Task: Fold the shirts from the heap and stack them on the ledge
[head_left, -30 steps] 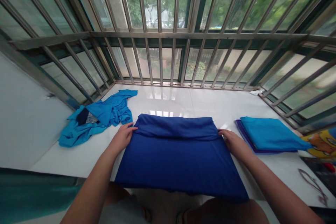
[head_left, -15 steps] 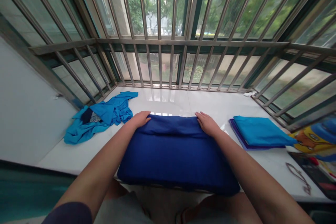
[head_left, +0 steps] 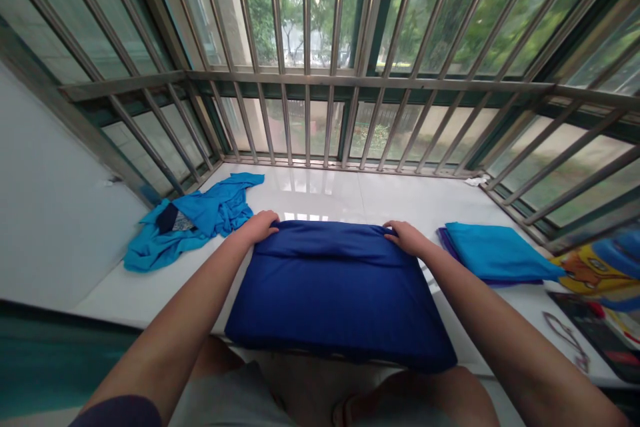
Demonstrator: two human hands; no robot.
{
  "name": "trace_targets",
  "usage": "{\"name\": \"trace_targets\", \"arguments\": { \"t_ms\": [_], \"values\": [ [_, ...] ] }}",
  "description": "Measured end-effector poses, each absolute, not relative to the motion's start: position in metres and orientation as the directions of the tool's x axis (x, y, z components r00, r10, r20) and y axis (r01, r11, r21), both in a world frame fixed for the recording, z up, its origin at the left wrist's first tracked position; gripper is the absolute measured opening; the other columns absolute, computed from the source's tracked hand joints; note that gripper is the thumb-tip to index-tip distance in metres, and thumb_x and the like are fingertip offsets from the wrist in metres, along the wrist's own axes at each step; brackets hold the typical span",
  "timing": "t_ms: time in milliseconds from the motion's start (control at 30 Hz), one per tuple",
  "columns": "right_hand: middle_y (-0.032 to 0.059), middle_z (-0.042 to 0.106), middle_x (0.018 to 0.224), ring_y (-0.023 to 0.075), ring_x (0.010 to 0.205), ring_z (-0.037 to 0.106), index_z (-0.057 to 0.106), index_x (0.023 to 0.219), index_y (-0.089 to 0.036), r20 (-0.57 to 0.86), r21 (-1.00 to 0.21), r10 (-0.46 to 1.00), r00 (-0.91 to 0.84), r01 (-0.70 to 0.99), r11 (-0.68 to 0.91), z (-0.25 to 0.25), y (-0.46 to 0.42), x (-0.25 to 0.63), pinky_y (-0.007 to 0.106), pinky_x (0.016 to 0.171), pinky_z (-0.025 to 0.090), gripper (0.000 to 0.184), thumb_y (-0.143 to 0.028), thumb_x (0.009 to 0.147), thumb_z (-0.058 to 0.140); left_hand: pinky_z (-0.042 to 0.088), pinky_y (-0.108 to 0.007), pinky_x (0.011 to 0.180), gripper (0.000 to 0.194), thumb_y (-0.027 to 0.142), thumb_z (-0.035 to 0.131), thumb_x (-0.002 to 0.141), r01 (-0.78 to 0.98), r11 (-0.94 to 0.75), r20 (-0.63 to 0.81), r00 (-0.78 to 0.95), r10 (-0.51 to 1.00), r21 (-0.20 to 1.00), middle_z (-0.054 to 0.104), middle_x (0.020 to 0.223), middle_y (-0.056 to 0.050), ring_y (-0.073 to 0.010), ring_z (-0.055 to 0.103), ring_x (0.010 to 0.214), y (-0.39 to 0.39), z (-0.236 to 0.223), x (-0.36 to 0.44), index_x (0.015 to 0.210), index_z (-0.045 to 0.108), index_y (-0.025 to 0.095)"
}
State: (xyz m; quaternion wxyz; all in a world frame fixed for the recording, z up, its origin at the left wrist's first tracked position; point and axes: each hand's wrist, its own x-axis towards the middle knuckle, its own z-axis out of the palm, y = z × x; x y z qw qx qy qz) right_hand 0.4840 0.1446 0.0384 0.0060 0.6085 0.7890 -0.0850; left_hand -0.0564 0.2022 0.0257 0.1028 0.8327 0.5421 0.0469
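Left of the folded navy cloth (head_left: 335,297), a crumpled turquoise garment (head_left: 193,227) lies on the white tiled ledge (head_left: 310,190). The left hand (head_left: 257,227) and right hand (head_left: 407,237) have shifted to the cloth's far corners, resting unclenched on its fold, leaving it squarer. Just right of the cloth sits a folded turquoise stack (head_left: 495,253), with little room between.

My left hand (head_left: 257,227) and my right hand (head_left: 406,237) sit well apart at the far end of my reach, both palms down, with the fingers lightly curled and turned inward toward each other. My bare left forearm (head_left: 175,320) and right forearm (head_left: 500,327) angle inward from the near corners, and a dark sleeve (head_left: 117,411) shows at the near left.
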Motion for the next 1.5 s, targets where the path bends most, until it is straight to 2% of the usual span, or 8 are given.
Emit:
{"name": "trace_targets", "arguments": {
  "t_ms": [167, 433, 633, 733, 900, 1133, 1367, 1500],
  "values": [
    [0.0128, 0.077, 0.116, 0.0244, 0.104, 0.071, 0.077, 0.112, -0.018, -0.104, -0.111, 0.969, -0.225, 0.971, 0.214, 0.063, 0.161, 0.483, 0.030, 0.092, 0.051, 0.021, -0.032, 0.100, 0.068, 0.054, -0.033, 0.084, 0.011, 0.024, 0.074, 0.088, 0.926, -0.313, -0.033, 0.326, 0.945, 0.212, 0.080, 0.101, -0.007, -0.0276, 0.073, 0.099, 0.214, 0.049, -0.052, 0.099, 0.073, 0.024],
    [0.0180, 0.074, 0.114, 0.0328, 0.114, 0.064, 0.067, 0.134, -0.017, 0.173, -0.112, 0.984, -0.037, 0.992, 0.057, 0.109, 0.146, 0.465, 0.039, 0.095, 0.051, 0.036, -0.034, 0.109, 0.049, 0.054, -0.037, 0.093, 0.015, 0.030, 0.058, 0.099, 0.935, -0.251, 0.232, 0.193, 0.953, 0.253, 0.077, 0.113, -0.011, -0.0297, 0.070, 0.111, 0.203, 0.107, -0.050, 0.108, 0.068, 0.022],
    [0.0129, 0.076, 0.115, 0.0322, 0.116, 0.064, 0.071, 0.120, -0.023, 0.332, -0.139, 0.923, -0.193, 0.958, 0.250, 0.077, 0.041, 0.481, 0.044, 0.105, 0.053, 0.030, -0.016, 0.098, 0.051, 0.057, -0.045, 0.105, 0.017, 0.022, 0.057, 0.092, 0.858, -0.363, 0.375, 0.221, 0.900, 0.365, 0.076, 0.116, -0.010, -0.0297, 0.070, 0.115, 0.092, 0.065, -0.074, 0.104, 0.068, 0.025],
    [0.0103, 0.077, 0.118, 0.0296, 0.116, 0.068, 0.072, 0.119, -0.026, 0.286, -0.159, 0.929, -0.236, 0.944, 0.289, 0.029, -0.020, 0.487, 0.044, 0.104, 0.056, 0.039, -0.010, 0.095, 0.046, 0.058, -0.049, 0.111, 0.021, 0.026, 0.054, 0.095, 0.842, -0.356, 0.294, 0.248, 0.923, 0.406, 0.075, 0.131, -0.011, -0.0306, 0.071, 0.123, 0.029, 0.017, -0.081, 0.104, 0.074, 0.028],
    [0.0119, 0.070, 0.145, 0.0299, 0.129, 0.068, 0.073, 0.130, -0.025, 0.292, -0.184, 0.932, -0.217, 0.943, 0.277, -0.015, -0.066, 0.497, 0.052, 0.113, 0.056, 0.051, -0.007, 0.091, 0.045, 0.053, -0.052, 0.121, 0.041, 0.032, 0.047, 0.102, 0.823, -0.330, 0.236, 0.244, 0.941, 0.463, 0.066, 0.155, -0.012, -0.0302, 0.066, 0.139, -0.021, -0.014, -0.083, 0.132, 0.075, 0.028],
    [0.0182, 0.064, 0.152, 0.0350, 0.140, 0.061, 0.067, 0.143, -0.018, 0.357, -0.180, 0.915, -0.187, 0.948, 0.264, 0.017, -0.036, 0.463, 0.058, 0.122, 0.048, 0.046, -0.024, 0.102, 0.047, 0.057, -0.048, 0.115, 0.041, 0.039, 0.044, 0.107, 0.849, -0.181, 0.313, 0.019, 0.949, 0.496, 0.077, 0.134, -0.013, -0.0297, 0.073, 0.124, 0.016, 0.025, -0.064, 0.132, 0.071, 0.022],
    [0.0120, 0.038, 0.176, 0.0359, 0.164, 0.033, 0.040, 0.170, -0.025, 0.160, -0.142, 0.965, -0.208, 0.962, 0.231, 0.012, 0.008, 0.392, 0.066, 0.130, 0.031, 0.061, -0.046, 0.112, 0.035, 0.043, -0.048, 0.128, 0.048, 0.037, 0.038, 0.111, 0.833, -0.427, 0.265, 0.349, 0.899, 0.352, 0.066, 0.155, -0.014, -0.0284, 0.059, 0.147, 0.082, 0.024, -0.004, 0.145, 0.067, 0.018],
    [0.0137, 0.039, 0.175, 0.0372, 0.163, 0.034, 0.042, 0.169, -0.021, 0.034, -0.129, 0.999, -0.027, 0.991, 0.031, 0.000, 0.038, 0.405, 0.065, 0.131, 0.027, 0.069, -0.057, 0.112, 0.031, 0.037, -0.059, 0.129, 0.060, 0.048, 0.041, 0.110, 0.925, -0.288, 0.106, 0.269, 0.957, 0.249, 0.051, 0.168, -0.019, -0.0365, 0.046, 0.158, 0.095, 0.002, 0.011, 0.159, 0.055, 0.015]
  ]
}}
